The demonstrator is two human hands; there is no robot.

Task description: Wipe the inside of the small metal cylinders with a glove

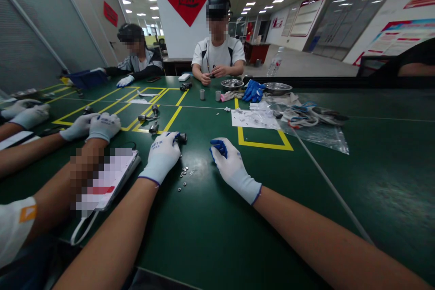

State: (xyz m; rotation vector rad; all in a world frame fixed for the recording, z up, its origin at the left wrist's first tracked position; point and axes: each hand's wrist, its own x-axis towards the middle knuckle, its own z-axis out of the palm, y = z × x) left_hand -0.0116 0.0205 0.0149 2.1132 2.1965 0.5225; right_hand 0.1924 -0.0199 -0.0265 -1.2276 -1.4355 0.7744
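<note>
Dark metal cylinder: near the centre of the frame, at the fingertips of the left hand, jutting out past them to the right.
Long axis: it seems to run roughly left to right across the frame, the exposed end toward the right; the gloved fingers hide the rest.
Left hand: left of centre, gloved, fingers closed on the cylinder's left part; the exact grip is partly hidden.
Right hand: right of centre, gloved, fingers curled inward, thumb near them; whether anything is pinched there I cannot tell.
Nearer hand: the left, touching the cylinder; the right is well apart from it, with bare worktop between the two.
Small metal rings: loose in a scatter just below the cylinder in the frame, between the hands and closer to the left.
Metal fittings: three lie above the left hand in the frame, the nearest just beyond its knuckles, by the yellow tape.
White sheet: upper right of centre, beyond the right hand, small bits on it.
</note>
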